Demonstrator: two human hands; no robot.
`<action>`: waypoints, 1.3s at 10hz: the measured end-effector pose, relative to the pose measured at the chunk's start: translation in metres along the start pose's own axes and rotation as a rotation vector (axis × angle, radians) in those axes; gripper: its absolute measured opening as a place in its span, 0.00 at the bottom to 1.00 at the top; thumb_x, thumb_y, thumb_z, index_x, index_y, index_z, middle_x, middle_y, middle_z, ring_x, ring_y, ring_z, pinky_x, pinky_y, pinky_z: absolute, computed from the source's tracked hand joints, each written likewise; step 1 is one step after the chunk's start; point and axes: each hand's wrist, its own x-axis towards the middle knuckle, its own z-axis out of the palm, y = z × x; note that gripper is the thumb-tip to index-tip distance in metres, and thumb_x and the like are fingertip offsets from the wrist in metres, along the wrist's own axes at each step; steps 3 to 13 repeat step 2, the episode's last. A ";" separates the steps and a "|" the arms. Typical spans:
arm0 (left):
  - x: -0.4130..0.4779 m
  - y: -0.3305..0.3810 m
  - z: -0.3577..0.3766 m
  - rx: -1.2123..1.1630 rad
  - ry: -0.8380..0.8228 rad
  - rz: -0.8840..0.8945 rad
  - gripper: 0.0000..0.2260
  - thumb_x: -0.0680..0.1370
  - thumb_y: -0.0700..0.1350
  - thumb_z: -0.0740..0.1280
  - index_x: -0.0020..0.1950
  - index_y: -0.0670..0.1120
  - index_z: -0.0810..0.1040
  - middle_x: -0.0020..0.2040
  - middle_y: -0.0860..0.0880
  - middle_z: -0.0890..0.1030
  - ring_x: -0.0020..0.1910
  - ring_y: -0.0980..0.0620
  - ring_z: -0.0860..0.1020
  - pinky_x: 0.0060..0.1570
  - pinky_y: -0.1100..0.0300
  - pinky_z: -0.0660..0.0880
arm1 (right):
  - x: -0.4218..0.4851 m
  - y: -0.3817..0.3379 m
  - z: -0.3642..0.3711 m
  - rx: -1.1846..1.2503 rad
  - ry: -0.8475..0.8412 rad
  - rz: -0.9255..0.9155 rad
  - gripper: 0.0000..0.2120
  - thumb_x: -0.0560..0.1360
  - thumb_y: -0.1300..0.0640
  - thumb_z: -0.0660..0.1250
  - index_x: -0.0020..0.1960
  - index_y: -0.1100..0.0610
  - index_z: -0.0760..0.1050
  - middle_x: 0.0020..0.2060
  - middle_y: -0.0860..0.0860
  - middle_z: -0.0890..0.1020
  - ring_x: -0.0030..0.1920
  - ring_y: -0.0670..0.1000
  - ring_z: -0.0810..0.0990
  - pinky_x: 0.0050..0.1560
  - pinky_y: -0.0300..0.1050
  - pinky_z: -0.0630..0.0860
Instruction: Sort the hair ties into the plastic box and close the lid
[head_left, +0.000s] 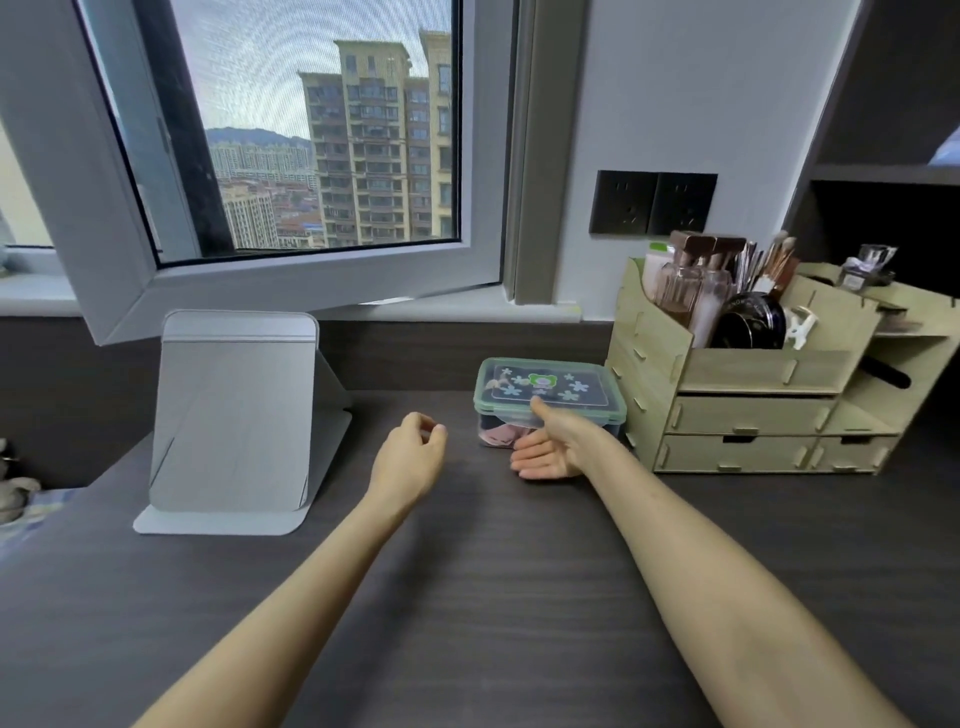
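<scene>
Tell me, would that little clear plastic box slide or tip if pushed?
Probably slides: the plastic box sits low and wide on the smooth desk. Likely light: only small pink pieces show inside. Its walls look stiff.

Soft daylight from window (311, 130) at 11 o'clock. Desk (493, 571) dim, shadows faint. Wavy lines on window screen. Edges bent at 9 and 3 o'clock.
</scene>
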 end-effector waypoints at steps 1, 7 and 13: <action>0.000 0.002 -0.010 -0.024 0.008 0.039 0.13 0.79 0.48 0.58 0.57 0.42 0.74 0.56 0.44 0.78 0.53 0.47 0.75 0.53 0.55 0.71 | -0.007 0.002 -0.011 0.045 -0.084 0.006 0.42 0.73 0.30 0.49 0.62 0.68 0.71 0.53 0.63 0.81 0.46 0.59 0.82 0.38 0.49 0.82; 0.002 0.004 -0.022 -0.115 0.002 0.035 0.12 0.78 0.49 0.58 0.57 0.44 0.74 0.55 0.45 0.79 0.52 0.48 0.76 0.56 0.52 0.74 | -0.031 0.004 -0.021 0.047 -0.130 -0.042 0.40 0.73 0.30 0.51 0.53 0.67 0.75 0.46 0.61 0.83 0.46 0.58 0.83 0.41 0.51 0.82; 0.002 0.004 -0.022 -0.115 0.002 0.035 0.12 0.78 0.49 0.58 0.57 0.44 0.74 0.55 0.45 0.79 0.52 0.48 0.76 0.56 0.52 0.74 | -0.031 0.004 -0.021 0.047 -0.130 -0.042 0.40 0.73 0.30 0.51 0.53 0.67 0.75 0.46 0.61 0.83 0.46 0.58 0.83 0.41 0.51 0.82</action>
